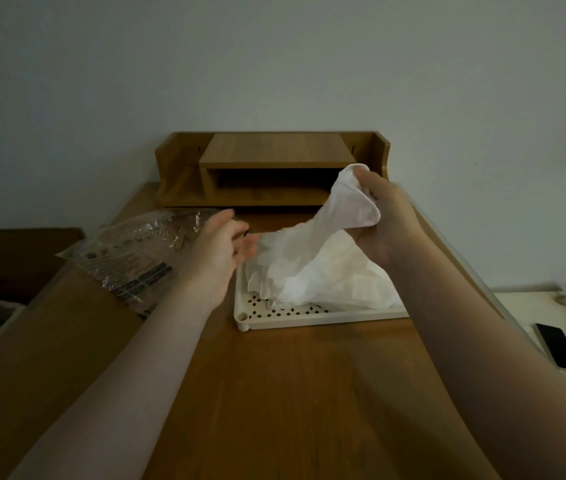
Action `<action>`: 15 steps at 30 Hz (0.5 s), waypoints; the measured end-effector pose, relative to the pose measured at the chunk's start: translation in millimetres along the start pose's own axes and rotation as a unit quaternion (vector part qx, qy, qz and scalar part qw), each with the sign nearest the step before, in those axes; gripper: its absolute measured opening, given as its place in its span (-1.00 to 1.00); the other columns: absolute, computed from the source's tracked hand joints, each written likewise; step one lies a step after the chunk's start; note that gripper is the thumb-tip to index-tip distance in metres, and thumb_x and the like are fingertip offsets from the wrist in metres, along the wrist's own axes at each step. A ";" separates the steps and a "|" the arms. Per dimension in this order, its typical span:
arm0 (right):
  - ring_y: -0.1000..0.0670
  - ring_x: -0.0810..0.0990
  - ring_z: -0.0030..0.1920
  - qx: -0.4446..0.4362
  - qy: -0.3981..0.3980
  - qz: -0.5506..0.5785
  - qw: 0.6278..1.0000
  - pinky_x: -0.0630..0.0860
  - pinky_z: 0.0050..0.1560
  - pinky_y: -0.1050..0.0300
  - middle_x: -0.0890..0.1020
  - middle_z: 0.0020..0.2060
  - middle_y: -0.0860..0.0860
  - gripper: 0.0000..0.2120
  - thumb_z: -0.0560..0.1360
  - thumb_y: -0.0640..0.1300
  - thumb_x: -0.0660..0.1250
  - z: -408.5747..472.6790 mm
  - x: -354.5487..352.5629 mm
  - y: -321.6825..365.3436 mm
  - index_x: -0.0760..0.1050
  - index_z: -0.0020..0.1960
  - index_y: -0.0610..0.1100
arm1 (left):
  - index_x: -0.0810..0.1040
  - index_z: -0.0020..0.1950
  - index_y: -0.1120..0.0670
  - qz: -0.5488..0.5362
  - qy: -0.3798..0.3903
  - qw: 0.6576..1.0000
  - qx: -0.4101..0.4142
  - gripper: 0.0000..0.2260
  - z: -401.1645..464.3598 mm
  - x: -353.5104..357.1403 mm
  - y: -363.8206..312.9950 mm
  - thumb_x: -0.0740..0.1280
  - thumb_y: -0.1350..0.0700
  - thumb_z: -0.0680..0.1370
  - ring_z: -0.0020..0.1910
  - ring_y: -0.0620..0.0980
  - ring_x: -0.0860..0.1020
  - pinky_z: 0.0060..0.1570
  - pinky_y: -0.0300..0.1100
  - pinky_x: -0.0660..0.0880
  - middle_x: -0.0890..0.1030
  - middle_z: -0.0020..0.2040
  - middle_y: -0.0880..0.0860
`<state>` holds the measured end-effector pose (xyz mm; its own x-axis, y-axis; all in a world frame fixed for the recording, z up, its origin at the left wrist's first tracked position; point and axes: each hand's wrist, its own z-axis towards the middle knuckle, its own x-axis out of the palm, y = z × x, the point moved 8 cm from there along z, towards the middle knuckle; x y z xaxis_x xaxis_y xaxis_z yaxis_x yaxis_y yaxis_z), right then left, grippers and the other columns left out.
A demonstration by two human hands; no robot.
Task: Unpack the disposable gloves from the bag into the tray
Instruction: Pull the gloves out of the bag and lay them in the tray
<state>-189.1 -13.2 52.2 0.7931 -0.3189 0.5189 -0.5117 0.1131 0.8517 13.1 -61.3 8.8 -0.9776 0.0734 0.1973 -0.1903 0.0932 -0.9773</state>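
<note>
**Glove lifted by cuff over tray**

Right hand (383,216) pinches the rolled cuff of 1 white glove (330,237); its finger end trails down onto the glove pile (337,282) in the perforated tray (309,318). Left hand (221,251) loosely spread beside the pile, holding nothing. Bag (132,258) lies flat to the left, prob. emptied. Gloves: v. light, limp, clingy; cuff rim is the best hold. Bag print blurred, unreadable.
</note>
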 end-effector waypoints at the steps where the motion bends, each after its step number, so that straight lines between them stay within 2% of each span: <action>1: 0.00 0.64 -0.26 0.008 0.009 0.031 0.999 0.57 -0.34 0.17 0.58 -0.15 -0.08 -0.86 0.59 -0.14 0.23 -1.3 1.7 0.7 0.46 0.09 -0.18 | 0.46 0.25 0.04 0.083 0.006 0.996 0.044 -0.78 -4.8 6.7 -10.6 0.17 0.16 0.62 0.01 -0.04 0.55 0.04 -0.14 0.51 0.53 0.13 0.07; 3: 0.04 0.61 -0.39 0.004 0.037 0.047 0.998 0.54 -0.41 0.22 0.57 -0.29 -0.05 -0.89 0.60 -0.19 0.19 -2.2 6.8 5.1 0.46 0.03 -0.20 | 0.54 0.06 0.02 0.148 0.066 0.979 0.120 -0.84 -21.4 32.0 -32.6 0.17 0.09 0.63 -0.08 -0.07 0.55 -0.07 -0.20 0.51 0.56 -0.01 0.02; 5: 0.04 0.59 -0.38 -0.019 0.075 0.002 0.997 0.55 -0.37 0.23 0.56 -0.34 -0.04 -0.84 0.61 -0.20 0.15 -3.9 14.1 9.2 0.48 -0.05 -0.20 | 0.54 0.09 0.06 0.136 0.158 0.968 0.137 -0.73 -37.6 60.8 -46.4 0.16 -0.06 0.59 -0.08 -0.07 0.60 -0.09 -0.21 0.54 0.60 -0.03 0.03; 7: -0.01 0.57 -0.31 -0.058 0.109 -0.077 0.989 0.56 -0.28 0.19 0.56 -0.29 -0.08 -0.82 0.60 -0.18 0.17 -4.9 20.2 13.1 0.49 0.00 -0.27 | 0.53 0.16 0.07 0.160 0.216 0.954 0.130 -0.51 -44.4 81.7 -52.9 0.17 -0.27 0.48 -0.02 -0.06 0.63 -0.01 -0.17 0.57 0.64 0.02 0.04; 9: -0.14 0.54 -0.20 -0.094 0.136 -0.131 0.977 0.56 -0.18 0.12 0.56 -0.18 -0.19 -0.72 0.58 -0.15 0.21 -7.5 25.6 17.9 0.48 0.12 -0.37 | 0.52 0.15 0.06 0.191 0.216 0.949 0.125 -0.45 -42.2 90.3 -59.5 0.28 -0.35 0.40 0.00 -0.04 0.64 0.03 -0.11 0.57 0.65 0.01 0.04; 10: -0.18 0.52 -0.16 -0.111 0.148 -0.149 0.971 0.54 -0.13 0.08 0.55 -0.13 -0.24 -0.68 0.58 -0.12 0.22 -9.1 27.4 21.5 0.49 0.13 -0.39 | 0.52 0.14 0.06 0.201 0.204 0.950 0.122 -0.45 -39.6 91.3 -63.1 0.36 -0.33 0.35 0.00 -0.03 0.64 0.02 -0.11 0.57 0.65 0.00 0.03; 12: -0.14 0.52 -0.20 -0.135 0.160 -0.178 0.961 0.51 -0.11 0.05 0.57 -0.18 -0.24 -0.68 0.57 -0.10 0.18 -12.8 29.6 29.3 0.58 -0.02 -0.32 | 0.53 0.12 0.06 0.196 0.208 0.951 0.117 -0.53 -35.9 95.4 -67.3 0.44 -0.20 0.36 -0.02 -0.03 0.65 0.01 -0.10 0.57 0.66 -0.05 0.02; 15: -0.01 0.47 -0.31 -0.197 0.143 -0.238 0.940 0.45 -0.18 0.15 0.52 -0.37 -0.09 -0.73 0.44 -0.09 0.18 -20.4 29.9 46.5 0.60 -0.27 -0.16 | 0.59 -0.03 0.07 0.180 0.235 0.945 0.139 -0.91 -36.8 102.1 -74.3 0.38 0.09 0.51 -0.08 -0.02 0.65 0.01 -0.08 0.58 0.65 -0.16 0.01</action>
<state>-182.4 1.7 108.9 0.9866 -0.1616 0.0218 0.0416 0.3787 0.9246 -69.3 -24.2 104.4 -0.8483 0.4894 -0.2025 0.0667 -0.2806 -0.9575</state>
